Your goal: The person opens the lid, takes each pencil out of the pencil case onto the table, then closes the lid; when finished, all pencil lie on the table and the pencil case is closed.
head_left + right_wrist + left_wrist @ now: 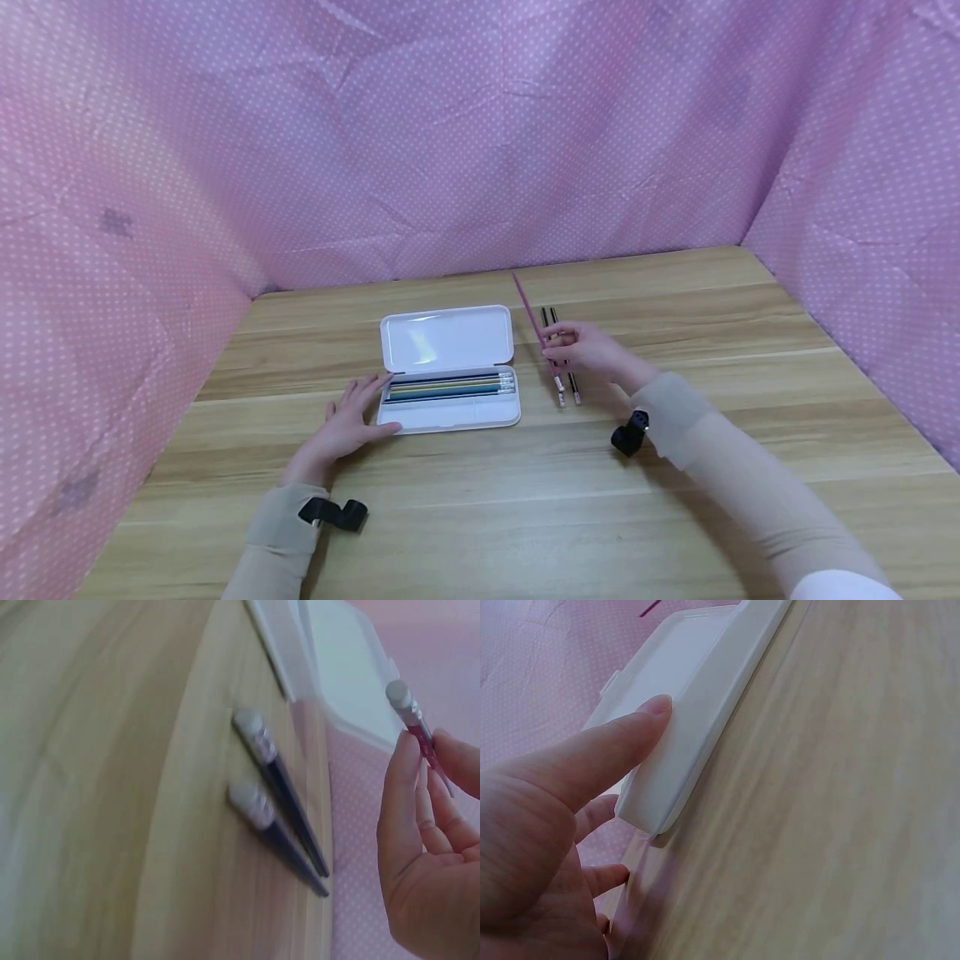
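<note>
My right hand (592, 348) pinches a pink pencil (528, 307) between thumb and fingers, near its white eraser end, above the table. Below and beside that hand, two dark pencils (289, 799) lie side by side with white erasers. To the left is a white pencil case (435, 418), its lid (459, 335) laid back. Several pencils (442, 390) lie in its rear part, erasers to the right. My left hand (343, 429) rests at the case's left end, fingers spread. Its thumb (622, 742) touches the front wall; part of the index finger is hidden behind the case in the left wrist view.
All this lies on a wood-grain table (510, 517). Pink cloth (480, 150) with white dots hangs along its back and sides. Each wrist wears a strap with a small black camera (632, 433).
</note>
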Demonstrator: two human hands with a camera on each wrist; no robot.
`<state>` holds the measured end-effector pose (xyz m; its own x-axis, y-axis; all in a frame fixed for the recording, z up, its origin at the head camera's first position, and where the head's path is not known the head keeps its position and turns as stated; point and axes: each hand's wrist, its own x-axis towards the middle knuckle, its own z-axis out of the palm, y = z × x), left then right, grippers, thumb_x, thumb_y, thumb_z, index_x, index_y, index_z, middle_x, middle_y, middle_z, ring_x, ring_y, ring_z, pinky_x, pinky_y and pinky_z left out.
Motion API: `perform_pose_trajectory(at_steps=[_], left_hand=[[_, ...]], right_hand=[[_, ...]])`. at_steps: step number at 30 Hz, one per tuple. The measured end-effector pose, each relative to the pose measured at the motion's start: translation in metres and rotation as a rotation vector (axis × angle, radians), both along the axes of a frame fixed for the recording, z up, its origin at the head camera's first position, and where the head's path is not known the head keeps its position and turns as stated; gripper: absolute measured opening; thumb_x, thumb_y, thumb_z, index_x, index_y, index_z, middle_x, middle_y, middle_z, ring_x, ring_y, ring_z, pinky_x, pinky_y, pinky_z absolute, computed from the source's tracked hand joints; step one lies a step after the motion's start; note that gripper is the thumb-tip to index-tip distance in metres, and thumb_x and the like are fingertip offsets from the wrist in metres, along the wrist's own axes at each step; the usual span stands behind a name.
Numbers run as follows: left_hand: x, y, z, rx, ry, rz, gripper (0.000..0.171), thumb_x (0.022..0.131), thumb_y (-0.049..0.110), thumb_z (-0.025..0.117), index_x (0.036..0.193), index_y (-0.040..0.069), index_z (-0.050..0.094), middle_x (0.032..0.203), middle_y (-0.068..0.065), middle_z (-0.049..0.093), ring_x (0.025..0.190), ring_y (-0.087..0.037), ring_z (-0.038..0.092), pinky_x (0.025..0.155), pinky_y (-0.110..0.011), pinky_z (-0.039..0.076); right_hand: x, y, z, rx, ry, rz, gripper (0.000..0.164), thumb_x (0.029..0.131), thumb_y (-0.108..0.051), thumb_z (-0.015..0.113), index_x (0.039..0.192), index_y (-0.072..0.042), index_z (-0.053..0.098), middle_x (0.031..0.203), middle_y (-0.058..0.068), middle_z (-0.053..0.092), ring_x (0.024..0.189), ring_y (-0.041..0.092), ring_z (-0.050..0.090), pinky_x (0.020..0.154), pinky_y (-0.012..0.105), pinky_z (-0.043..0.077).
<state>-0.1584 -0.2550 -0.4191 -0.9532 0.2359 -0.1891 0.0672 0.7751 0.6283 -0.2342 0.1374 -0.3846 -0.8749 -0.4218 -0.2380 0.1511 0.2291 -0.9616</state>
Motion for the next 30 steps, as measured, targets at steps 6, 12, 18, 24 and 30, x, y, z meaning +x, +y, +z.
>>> perform_pose_trajectory(at_steps=[6,12,18,24,30], left_hand=[[-0.003,0.004,-0.004,0.021,-0.008,0.002,0.087,0.081,0.045,0.071,0.151,0.021,0.024,0.157,-0.022,0.007,0.141,-0.048,-0.009,0.1,-0.073,-0.013],[-0.003,0.007,-0.008,0.055,0.0,-0.001,0.087,0.081,0.043,0.071,0.15,0.02,0.024,0.157,-0.022,0.007,0.141,-0.048,-0.01,0.1,-0.072,-0.014],[-0.002,0.005,-0.009,0.061,0.013,-0.008,0.087,0.081,0.043,0.072,0.15,0.019,0.025,0.157,-0.023,0.008,0.141,-0.049,-0.009,0.099,-0.073,-0.013],[-0.002,-0.003,-0.008,0.036,0.042,-0.015,0.087,0.081,0.044,0.071,0.15,0.017,0.026,0.156,-0.024,0.011,0.141,-0.05,-0.006,0.099,-0.074,-0.01],[-0.003,-0.01,-0.004,0.011,0.074,-0.029,0.088,0.08,0.043,0.072,0.149,0.014,0.027,0.154,-0.027,0.014,0.139,-0.054,-0.003,0.097,-0.076,-0.007]], right_hand=[[-0.004,0.027,-0.004,0.046,0.01,-0.014,0.05,0.091,0.0,0.057,0.136,0.008,0.038,0.12,0.028,0.057,0.082,0.013,0.065,0.084,0.033,0.055],[-0.01,0.047,-0.006,0.166,-0.001,-0.065,0.052,0.089,-0.002,0.061,0.136,0.006,0.041,0.113,0.021,0.062,0.078,0.009,0.065,0.077,0.027,0.056],[-0.011,0.052,-0.007,0.274,-0.039,-0.067,0.05,0.089,-0.002,0.061,0.134,0.009,0.043,0.103,0.017,0.067,0.075,0.009,0.065,0.073,0.027,0.056],[-0.008,0.041,-0.011,0.364,-0.006,-0.075,0.046,0.084,0.0,0.064,0.127,0.01,0.051,0.092,0.012,0.067,0.066,0.009,0.061,0.063,0.025,0.056],[-0.005,0.027,-0.016,0.407,0.03,-0.101,0.047,0.082,0.001,0.066,0.125,0.011,0.051,0.11,0.024,0.062,0.065,0.01,0.062,0.063,0.027,0.057]])
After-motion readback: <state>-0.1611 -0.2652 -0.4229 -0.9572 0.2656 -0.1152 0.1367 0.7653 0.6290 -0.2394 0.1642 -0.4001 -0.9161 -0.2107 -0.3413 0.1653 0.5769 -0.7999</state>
